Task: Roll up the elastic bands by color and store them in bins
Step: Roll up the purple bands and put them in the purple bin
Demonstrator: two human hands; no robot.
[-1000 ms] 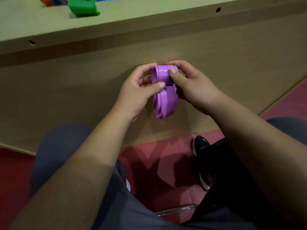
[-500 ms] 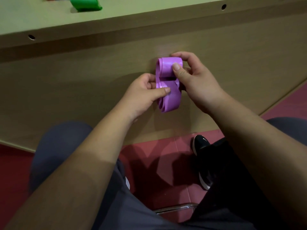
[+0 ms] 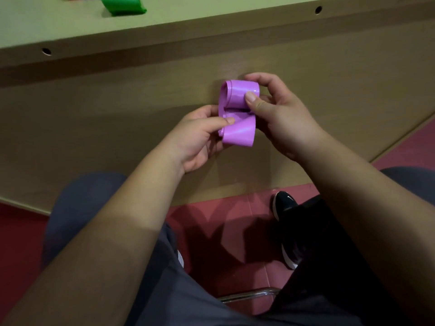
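A purple elastic band is held in mid-air in front of the table's side panel, partly rolled, with a coil at the top and a flat loop below. My right hand pinches the upper coil between thumb and fingers. My left hand pinches the lower loop at its left edge with thumb on top. A green elastic band lies on the tabletop at the far upper left, cut off by the frame edge.
The greenish tabletop runs along the top, and its brown side panel faces me. Below are my lap in grey trousers, a red floor, a black shoe and a metal chair bar.
Both hands turned the purple band further. The hanging loop got shorter and the coil at the top grew; the hands shifted slightly downward in view.
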